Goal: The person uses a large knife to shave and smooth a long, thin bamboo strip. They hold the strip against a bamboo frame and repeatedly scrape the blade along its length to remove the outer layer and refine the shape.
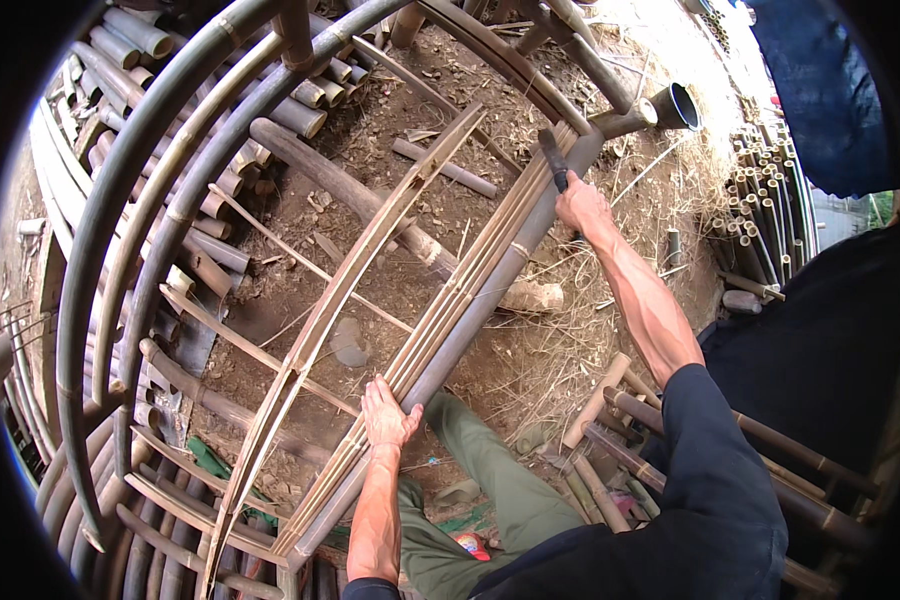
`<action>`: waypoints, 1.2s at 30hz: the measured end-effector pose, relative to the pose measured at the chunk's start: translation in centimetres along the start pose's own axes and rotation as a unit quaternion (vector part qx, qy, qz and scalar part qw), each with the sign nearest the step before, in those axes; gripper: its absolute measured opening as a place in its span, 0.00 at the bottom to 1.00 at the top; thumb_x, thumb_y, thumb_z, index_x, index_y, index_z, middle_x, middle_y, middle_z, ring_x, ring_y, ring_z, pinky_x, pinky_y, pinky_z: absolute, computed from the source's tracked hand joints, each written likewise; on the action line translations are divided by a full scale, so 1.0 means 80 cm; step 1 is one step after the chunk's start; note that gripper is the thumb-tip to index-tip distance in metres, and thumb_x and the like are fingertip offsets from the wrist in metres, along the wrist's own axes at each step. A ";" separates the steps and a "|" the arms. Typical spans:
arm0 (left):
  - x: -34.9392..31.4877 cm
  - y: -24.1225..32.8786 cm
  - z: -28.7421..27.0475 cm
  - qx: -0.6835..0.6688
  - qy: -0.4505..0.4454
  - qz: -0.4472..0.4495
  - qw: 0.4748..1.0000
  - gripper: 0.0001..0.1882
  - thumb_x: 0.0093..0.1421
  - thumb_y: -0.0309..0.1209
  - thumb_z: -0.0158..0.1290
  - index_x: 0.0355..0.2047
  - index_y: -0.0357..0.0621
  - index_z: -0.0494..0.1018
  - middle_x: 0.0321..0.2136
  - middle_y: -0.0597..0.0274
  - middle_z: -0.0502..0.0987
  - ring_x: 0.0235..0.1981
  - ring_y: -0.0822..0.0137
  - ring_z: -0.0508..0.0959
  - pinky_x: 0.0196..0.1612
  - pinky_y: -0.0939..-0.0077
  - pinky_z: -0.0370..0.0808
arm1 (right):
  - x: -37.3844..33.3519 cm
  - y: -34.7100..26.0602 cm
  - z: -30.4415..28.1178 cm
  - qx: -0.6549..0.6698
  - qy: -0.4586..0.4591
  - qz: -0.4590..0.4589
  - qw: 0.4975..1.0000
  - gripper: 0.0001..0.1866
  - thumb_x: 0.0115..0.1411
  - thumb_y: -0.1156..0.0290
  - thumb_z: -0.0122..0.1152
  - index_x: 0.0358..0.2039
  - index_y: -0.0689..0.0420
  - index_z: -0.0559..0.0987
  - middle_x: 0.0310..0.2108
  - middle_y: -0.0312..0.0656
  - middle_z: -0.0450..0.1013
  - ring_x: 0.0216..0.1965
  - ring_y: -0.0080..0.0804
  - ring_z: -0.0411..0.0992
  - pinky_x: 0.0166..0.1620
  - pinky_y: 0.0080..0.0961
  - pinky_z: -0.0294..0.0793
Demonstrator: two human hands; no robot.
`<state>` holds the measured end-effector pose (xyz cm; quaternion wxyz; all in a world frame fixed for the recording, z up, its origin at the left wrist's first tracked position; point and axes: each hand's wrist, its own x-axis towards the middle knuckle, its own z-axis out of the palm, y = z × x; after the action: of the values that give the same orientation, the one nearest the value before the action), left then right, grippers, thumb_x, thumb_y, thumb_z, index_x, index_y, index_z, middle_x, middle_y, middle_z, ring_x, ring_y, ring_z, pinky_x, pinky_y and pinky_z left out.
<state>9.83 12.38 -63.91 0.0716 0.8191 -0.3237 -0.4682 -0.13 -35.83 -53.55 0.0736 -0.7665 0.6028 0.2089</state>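
Observation:
A bundle of long split bamboo strips (460,285) lies along a thick grey bamboo pole (495,270), slanting from lower left to upper right. My left hand (387,415) rests on the lower part of the strips, its fingers stretched out and lying flat. Near the upper end, my right hand (582,207) is closed round a dark knife (553,155), whose short, broad blade is over the strips. The exact shape of its edge cannot be made out. To the left of the bundle a long split bamboo piece (315,335) slants across the frame.
Curved bamboo poles (165,215) arch on the left, before stacked bamboo lengths (295,115). A round log (355,190) lies on the chip-strewn ground. A black bucket (676,107) lies at the upper right, near bundled thin canes (765,205). Cut bamboo pieces (598,400) lie beside my legs.

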 end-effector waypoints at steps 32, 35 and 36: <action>-0.098 -0.112 -0.259 0.082 0.108 -0.020 0.991 0.27 0.48 0.40 0.62 0.44 0.44 0.64 0.35 0.47 0.78 0.38 0.46 0.79 0.41 0.55 0.75 | -0.514 0.087 0.067 0.391 -0.042 0.024 0.919 0.13 0.50 0.70 0.69 0.31 0.60 0.73 0.22 0.37 0.67 0.26 0.31 0.69 0.32 0.32 0.69; -0.173 -0.051 -0.265 0.089 0.132 0.018 0.987 0.27 0.49 0.38 0.62 0.46 0.47 0.65 0.33 0.50 0.74 0.34 0.46 0.78 0.38 0.54 0.75 | -0.524 0.040 -0.008 0.378 -0.008 -0.152 0.913 0.20 0.48 0.74 0.66 0.43 0.64 0.74 0.42 0.49 0.70 0.44 0.43 0.71 0.48 0.35 0.72; -0.201 -0.027 -0.272 0.092 0.149 0.050 0.983 0.28 0.48 0.38 0.62 0.47 0.47 0.64 0.34 0.51 0.73 0.35 0.47 0.77 0.38 0.55 0.74 | -0.528 0.015 -0.044 0.405 0.034 -0.223 0.886 0.24 0.48 0.76 0.64 0.47 0.64 0.73 0.47 0.51 0.70 0.49 0.46 0.70 0.53 0.34 0.70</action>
<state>22.84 19.63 -41.26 0.0663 0.8658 -0.3915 -0.3045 -8.32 0.33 -32.96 0.4018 -0.7908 0.4507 -0.1009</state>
